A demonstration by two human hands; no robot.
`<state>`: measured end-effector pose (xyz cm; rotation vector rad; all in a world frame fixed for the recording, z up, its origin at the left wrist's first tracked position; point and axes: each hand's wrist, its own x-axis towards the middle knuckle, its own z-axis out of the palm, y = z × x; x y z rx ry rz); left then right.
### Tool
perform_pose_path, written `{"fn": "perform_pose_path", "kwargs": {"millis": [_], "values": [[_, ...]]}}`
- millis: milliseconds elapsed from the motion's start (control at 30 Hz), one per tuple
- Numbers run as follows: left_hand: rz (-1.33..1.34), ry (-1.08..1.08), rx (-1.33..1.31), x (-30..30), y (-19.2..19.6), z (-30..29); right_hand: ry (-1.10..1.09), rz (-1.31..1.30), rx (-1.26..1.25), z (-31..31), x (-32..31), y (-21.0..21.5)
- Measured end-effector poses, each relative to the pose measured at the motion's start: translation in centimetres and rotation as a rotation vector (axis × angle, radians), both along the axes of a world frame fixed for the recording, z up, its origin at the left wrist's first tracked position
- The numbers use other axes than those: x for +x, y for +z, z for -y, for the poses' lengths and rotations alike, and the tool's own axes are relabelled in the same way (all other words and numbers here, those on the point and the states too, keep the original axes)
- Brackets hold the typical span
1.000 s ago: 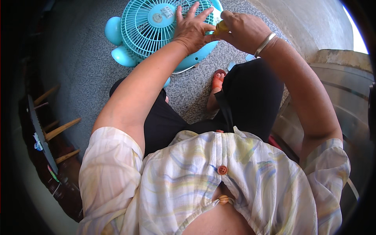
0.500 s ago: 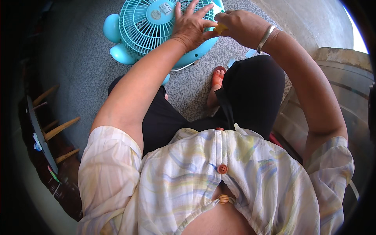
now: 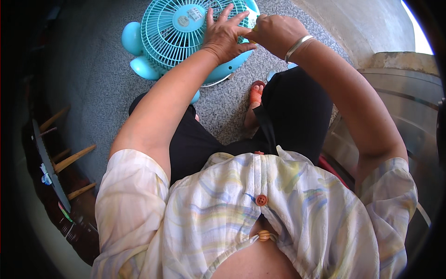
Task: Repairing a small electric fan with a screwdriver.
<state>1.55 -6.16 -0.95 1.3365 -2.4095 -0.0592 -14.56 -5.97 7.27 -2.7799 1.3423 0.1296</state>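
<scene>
left hand [image 3: 226,33]: now flatter on turquoise fan grille [image 3: 179,32], fingers spread, holding nothing | right hand [image 3: 274,31]: shifted left, grip pinched on small yellow piece [image 3: 255,28] at grille rim | work stays at the rim
</scene>
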Motion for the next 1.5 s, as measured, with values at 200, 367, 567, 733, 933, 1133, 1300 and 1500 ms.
{"fn": "perform_pose_path", "kwargs": {"millis": [200,367,567,733,933,1133,1300,1500], "values": [[0.031,0.046,0.021,0.5,-0.2,-0.1,-0.064,0.144,0.186,0.4,-0.6,-0.5],[0.097,0.022,-0.012,0.4,-0.4,0.1,0.296,0.187,0.071,1.8,-1.7,-1.6],[0.041,0.001,0.001,0.7,-0.3,0.0,0.172,0.038,0.080,0.3,-0.2,-1.1],[0.088,-0.025,-0.028,1.1,-1.0,0.5,0.136,0.161,0.067,-0.1,-0.6,-2.8],[-0.017,-0.003,0.097,0.4,0.3,0.3,0.048,0.260,0.118,-0.1,-0.4,-2.1],[0.037,-0.020,0.076,0.4,0.5,0.3,0.008,0.311,0.021,-0.6,-0.3,-2.8],[0.000,0.094,0.032,0.4,-0.1,-0.3,-0.076,0.322,0.126,-0.1,-1.1,-1.0],[0.155,0.084,0.013,0.9,0.5,-0.5,-0.088,0.622,0.052,-0.8,-6.0,1.9]]}}
